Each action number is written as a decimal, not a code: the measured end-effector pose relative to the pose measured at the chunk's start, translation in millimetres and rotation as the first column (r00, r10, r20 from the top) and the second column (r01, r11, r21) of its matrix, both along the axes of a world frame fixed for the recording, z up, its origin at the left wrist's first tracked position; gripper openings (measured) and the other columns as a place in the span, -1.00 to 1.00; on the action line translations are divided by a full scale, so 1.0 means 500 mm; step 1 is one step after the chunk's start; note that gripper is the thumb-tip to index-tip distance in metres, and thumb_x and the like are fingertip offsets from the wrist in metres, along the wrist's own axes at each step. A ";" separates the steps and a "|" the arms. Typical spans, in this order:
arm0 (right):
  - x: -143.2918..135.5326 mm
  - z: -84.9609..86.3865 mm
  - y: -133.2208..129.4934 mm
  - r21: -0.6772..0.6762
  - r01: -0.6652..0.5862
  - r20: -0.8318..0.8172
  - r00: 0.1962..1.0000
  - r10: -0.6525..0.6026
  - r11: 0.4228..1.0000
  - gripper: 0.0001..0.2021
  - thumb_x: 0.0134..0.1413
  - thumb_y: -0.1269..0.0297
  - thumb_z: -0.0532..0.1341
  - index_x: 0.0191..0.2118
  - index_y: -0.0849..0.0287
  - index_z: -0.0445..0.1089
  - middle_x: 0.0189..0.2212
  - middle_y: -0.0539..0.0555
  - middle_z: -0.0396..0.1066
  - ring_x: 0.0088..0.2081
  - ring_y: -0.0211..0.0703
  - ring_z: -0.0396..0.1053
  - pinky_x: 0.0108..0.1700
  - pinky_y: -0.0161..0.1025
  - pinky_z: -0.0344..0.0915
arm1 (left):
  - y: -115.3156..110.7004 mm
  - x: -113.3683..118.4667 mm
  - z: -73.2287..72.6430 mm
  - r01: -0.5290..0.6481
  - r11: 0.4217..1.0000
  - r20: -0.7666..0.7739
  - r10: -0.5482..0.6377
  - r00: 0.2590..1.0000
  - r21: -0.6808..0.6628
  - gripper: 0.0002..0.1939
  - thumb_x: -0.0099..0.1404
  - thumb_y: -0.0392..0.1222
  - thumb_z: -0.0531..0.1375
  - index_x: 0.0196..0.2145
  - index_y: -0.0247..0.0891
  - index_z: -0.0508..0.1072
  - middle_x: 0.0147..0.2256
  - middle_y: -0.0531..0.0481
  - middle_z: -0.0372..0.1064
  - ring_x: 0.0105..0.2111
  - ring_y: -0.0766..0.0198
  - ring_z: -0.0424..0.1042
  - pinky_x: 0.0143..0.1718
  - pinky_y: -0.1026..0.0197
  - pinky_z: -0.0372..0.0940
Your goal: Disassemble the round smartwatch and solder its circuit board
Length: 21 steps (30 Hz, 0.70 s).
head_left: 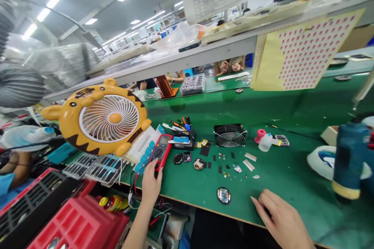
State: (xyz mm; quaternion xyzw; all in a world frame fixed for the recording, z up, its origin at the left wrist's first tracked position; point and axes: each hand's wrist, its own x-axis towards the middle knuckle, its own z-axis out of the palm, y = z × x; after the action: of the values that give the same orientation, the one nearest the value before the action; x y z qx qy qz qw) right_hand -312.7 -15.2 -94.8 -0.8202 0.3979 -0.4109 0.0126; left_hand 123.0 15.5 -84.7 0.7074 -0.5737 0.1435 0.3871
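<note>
My left hand (151, 183) is at the lower end of a red multimeter (167, 148), thumb and fingers around that end, part of which is hidden. The multimeter leans tilted against a white box with blue labels (149, 148). My right hand (279, 216) rests near the bench's front edge, fingers loosely bent, thumb apart, nothing visible in it. Between the hands lies a round watch-like module (223, 195) with its inside exposed. Farther back are another opened round module (199, 164), a dark round watch case (178, 158) and several small loose parts (228, 166).
A tiger-faced fan (115, 118) stands at left above red trays (78, 221). Behind the parts are a tool holder (184, 140), a black cooling fan (230, 135) and a small bottle (265, 142). A blue cylindrical tool (350, 159) stands right. People work beyond the shelf (175, 60).
</note>
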 end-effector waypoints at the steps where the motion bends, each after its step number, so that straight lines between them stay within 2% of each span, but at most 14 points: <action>1: 0.000 0.000 0.000 0.006 0.009 0.003 1.000 -0.009 1.000 -0.57 0.54 0.17 -0.02 -0.46 0.10 0.19 -0.53 -0.05 0.25 -0.54 -0.28 0.32 -0.40 -0.30 0.24 | 0.009 0.000 0.008 -0.014 1.000 -0.013 0.014 1.000 -0.005 -0.67 0.35 0.03 0.19 -0.03 -0.16 0.53 -0.08 -0.18 0.52 -0.04 -0.03 0.53 0.08 -0.12 0.45; 3: -0.001 0.000 0.000 0.022 0.020 0.011 1.000 -0.021 1.000 -0.57 0.54 0.18 -0.02 -0.46 0.10 0.19 -0.53 -0.05 0.23 -0.54 -0.28 0.29 -0.40 -0.29 0.22 | 0.035 0.008 0.029 -0.097 0.994 -0.049 0.094 0.994 -0.055 -0.70 0.30 0.07 0.23 -0.12 -0.13 0.52 -0.12 -0.15 0.50 -0.04 -0.06 0.51 0.13 -0.17 0.42; 5: -0.002 0.000 0.000 0.033 0.019 0.022 1.000 -0.019 0.999 -0.56 0.54 0.19 -0.02 -0.47 0.10 0.18 -0.54 -0.05 0.21 -0.55 -0.28 0.26 -0.41 -0.28 0.19 | 0.062 0.030 0.060 -0.256 0.954 -0.118 0.239 0.964 -0.156 -0.65 0.25 0.11 0.27 -0.14 -0.16 0.46 -0.13 -0.16 0.43 0.00 -0.13 0.47 0.19 -0.31 0.35; 7: -0.003 -0.001 0.000 0.038 0.011 0.034 0.999 -0.012 0.999 -0.56 0.54 0.20 -0.02 -0.47 0.11 0.19 -0.54 -0.05 0.21 -0.54 -0.28 0.25 -0.40 -0.27 0.18 | 0.073 0.068 0.096 -0.410 0.883 -0.220 0.363 0.905 -0.228 -0.48 0.21 0.15 0.30 0.00 -0.19 0.35 -0.03 -0.21 0.34 0.08 -0.23 0.40 0.21 -0.46 0.26; 8: -0.004 -0.002 -0.001 0.041 0.008 0.041 0.999 -0.010 0.999 -0.56 0.54 0.20 -0.01 -0.47 0.11 0.19 -0.54 -0.05 0.22 -0.54 -0.28 0.25 -0.39 -0.27 0.18 | 0.070 0.091 0.114 -0.452 0.861 -0.270 0.389 0.881 -0.233 -0.35 0.18 0.18 0.31 0.10 -0.19 0.28 0.04 -0.24 0.30 0.12 -0.26 0.38 0.22 -0.50 0.23; 10: -0.005 -0.004 -0.002 0.041 -0.001 0.054 0.999 -0.002 0.999 -0.57 0.54 0.20 -0.01 -0.47 0.11 0.20 -0.53 -0.05 0.23 -0.53 -0.28 0.26 -0.38 -0.27 0.18 | 0.047 0.135 0.144 -0.445 0.876 -0.341 0.368 0.865 -0.184 -0.09 0.05 0.21 0.37 0.23 -0.18 0.13 0.16 -0.28 0.24 0.23 -0.28 0.31 0.29 -0.45 0.18; 12: -0.006 -0.006 -0.002 0.047 -0.002 0.055 0.998 -0.001 0.999 -0.58 0.54 0.21 -0.01 -0.46 0.11 0.21 -0.53 -0.04 0.24 -0.52 -0.27 0.26 -0.37 -0.27 0.18 | 0.014 0.170 0.163 -0.372 0.922 -0.383 0.306 0.872 -0.109 0.04 -0.09 0.23 0.42 0.24 -0.19 0.13 0.15 -0.26 0.27 0.26 -0.24 0.29 0.33 -0.33 0.19; 16: -0.007 -0.001 -0.001 0.076 0.014 0.043 0.999 -0.017 0.997 -0.58 0.54 0.22 -0.01 -0.45 0.12 0.22 -0.52 -0.03 0.25 -0.50 -0.26 0.27 -0.36 -0.28 0.18 | -0.032 0.202 0.174 -0.263 0.965 -0.428 0.243 0.870 0.013 -0.10 -0.21 0.22 0.44 0.06 -0.12 0.27 -0.02 -0.09 0.42 0.07 -0.10 0.48 0.25 -0.25 0.32; 21: -0.008 0.009 -0.001 0.113 0.025 0.036 0.999 -0.029 0.993 -0.58 0.54 0.26 -0.04 -0.45 0.13 0.23 -0.51 -0.02 0.26 -0.49 -0.27 0.26 -0.36 -0.29 0.17 | -0.033 0.208 0.177 -0.273 0.959 -0.392 0.281 0.876 0.077 -0.17 -0.23 0.25 0.44 -0.05 -0.06 0.25 -0.04 -0.08 0.44 0.05 -0.15 0.49 0.19 -0.32 0.36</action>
State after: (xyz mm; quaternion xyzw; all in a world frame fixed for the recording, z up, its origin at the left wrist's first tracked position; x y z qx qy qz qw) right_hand -316.7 -15.5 -90.2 -0.8047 0.4313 -0.4034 0.0607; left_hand 227.2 -0.9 4.0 0.8002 -0.3769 0.0444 0.4644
